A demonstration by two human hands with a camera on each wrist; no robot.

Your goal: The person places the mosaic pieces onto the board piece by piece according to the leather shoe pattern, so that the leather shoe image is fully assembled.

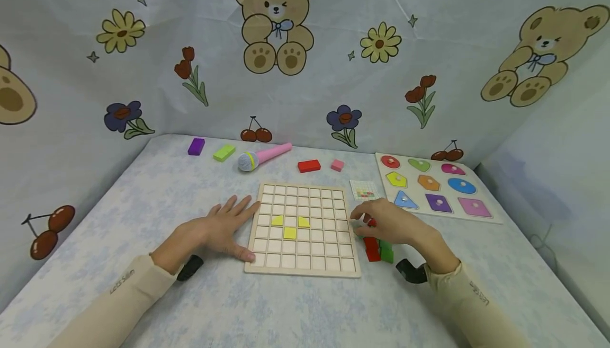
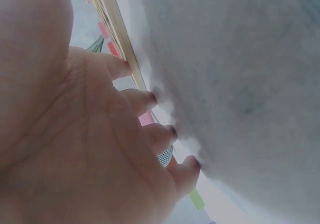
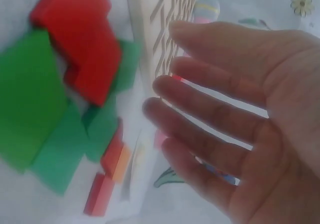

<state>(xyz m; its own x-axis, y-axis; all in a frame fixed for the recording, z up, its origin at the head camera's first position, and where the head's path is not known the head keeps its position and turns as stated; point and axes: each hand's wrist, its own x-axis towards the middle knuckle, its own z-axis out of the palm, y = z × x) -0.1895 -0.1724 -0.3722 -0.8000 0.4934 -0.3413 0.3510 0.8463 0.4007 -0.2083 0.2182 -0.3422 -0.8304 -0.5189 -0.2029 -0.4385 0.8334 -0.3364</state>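
Note:
A wooden grid board lies flat on the table, with three yellow square pieces in its cells. My left hand rests spread at the board's left side, its thumb and a finger touching the edge. In the left wrist view, those fingertips meet the tabletop beside the board. By the board's right edge, my right hand hovers with loosely bent fingers and nothing between them. Red pieces and green pieces lie loose beneath it; the hand partly hides them in the head view.
Behind the board are a toy microphone, a red block, a pink block, a lime block and a purple block. A small pattern card and a shape puzzle board lie at the right. Printed cloth hangs behind.

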